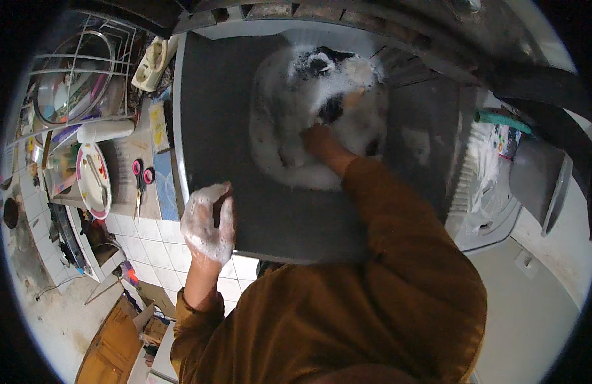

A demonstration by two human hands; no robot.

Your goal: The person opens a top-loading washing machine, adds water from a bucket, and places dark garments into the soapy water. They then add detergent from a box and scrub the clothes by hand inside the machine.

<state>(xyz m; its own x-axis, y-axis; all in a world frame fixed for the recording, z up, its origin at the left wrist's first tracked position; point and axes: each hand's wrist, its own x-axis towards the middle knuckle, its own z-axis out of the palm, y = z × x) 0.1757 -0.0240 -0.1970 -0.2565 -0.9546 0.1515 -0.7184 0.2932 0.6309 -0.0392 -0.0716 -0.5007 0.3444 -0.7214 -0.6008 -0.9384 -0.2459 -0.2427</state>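
I lean over a top-loading washer with a dark grey top [244, 109]. Its tub [276, 160] is full of white suds, and dark laundry [331, 107] shows through the foam. My right hand [316, 137] reaches into the suds beside the dark cloth; foam hides its fingertips. My left hand [209, 223] is coated in foam, and its fingers curl over the front left edge of the washer's top. Brown sleeves cover both arms.
A white tiled counter [149, 246] lies to the left with pink-handled scissors [141, 178], a round plate [93, 180] and a wire rack holding a glass lid [73, 80]. At the right, a teal-handled brush [500, 119] lies on the washer's white rim.
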